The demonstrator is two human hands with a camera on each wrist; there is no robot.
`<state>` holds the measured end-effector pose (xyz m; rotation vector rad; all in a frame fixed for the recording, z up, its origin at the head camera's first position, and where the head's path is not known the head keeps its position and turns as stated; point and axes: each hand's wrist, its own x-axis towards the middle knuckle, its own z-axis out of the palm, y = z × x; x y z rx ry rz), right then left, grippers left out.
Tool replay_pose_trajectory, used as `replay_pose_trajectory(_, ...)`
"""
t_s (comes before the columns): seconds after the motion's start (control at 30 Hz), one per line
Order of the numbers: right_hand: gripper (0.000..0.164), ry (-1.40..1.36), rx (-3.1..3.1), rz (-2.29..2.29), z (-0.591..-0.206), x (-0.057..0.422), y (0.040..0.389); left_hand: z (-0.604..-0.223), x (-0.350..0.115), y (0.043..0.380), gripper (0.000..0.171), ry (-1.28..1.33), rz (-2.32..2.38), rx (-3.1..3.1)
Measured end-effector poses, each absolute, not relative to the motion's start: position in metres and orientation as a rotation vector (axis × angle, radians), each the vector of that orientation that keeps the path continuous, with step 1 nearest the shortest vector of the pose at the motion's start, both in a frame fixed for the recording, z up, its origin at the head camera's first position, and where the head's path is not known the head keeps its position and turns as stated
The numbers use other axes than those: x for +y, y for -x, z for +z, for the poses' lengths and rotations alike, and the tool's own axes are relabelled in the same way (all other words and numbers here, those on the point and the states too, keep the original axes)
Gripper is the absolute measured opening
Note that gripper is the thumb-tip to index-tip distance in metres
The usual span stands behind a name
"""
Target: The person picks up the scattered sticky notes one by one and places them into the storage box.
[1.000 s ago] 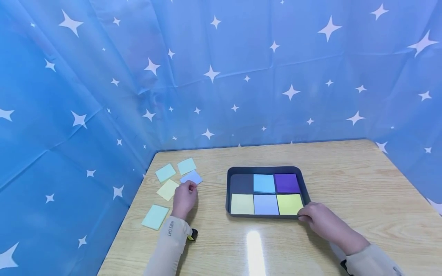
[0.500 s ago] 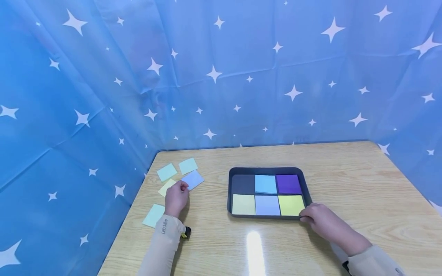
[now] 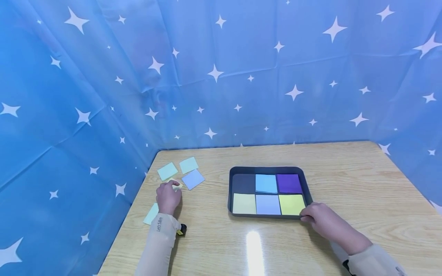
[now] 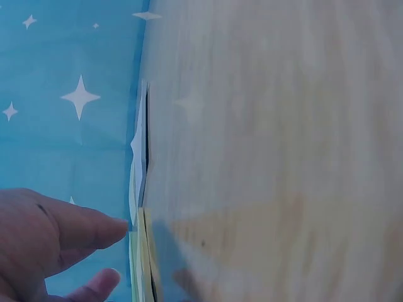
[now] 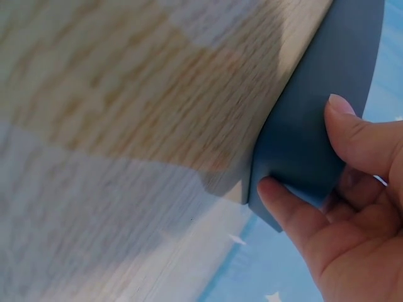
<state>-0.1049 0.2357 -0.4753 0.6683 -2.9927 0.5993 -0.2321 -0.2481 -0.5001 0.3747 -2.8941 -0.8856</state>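
At the left of the wooden table (image 3: 214, 245), the left hand (image 3: 168, 198) is over the pale yellow sticky-note pad (image 3: 177, 187), fingers parted with a gap between them; whether a fingertip touches it, I cannot tell. Two mint pads (image 3: 167, 171) lie on its far side, a periwinkle pad (image 3: 193, 179) to its right. Farther right, the right hand (image 3: 322, 220) pinches the near right corner of the dark tray (image 3: 264, 170), in which coloured pads (image 3: 291, 204) lie in two rows
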Motion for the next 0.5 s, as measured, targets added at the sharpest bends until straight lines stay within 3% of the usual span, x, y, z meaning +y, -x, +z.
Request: replay_pose_trajectory(0.5, 0.024, -0.652, -3.002, 0.608, -0.475, 0.236, 0.104, -0.506, -0.263, 0.237, 0.026, -0.405, -0.89, -2.911)
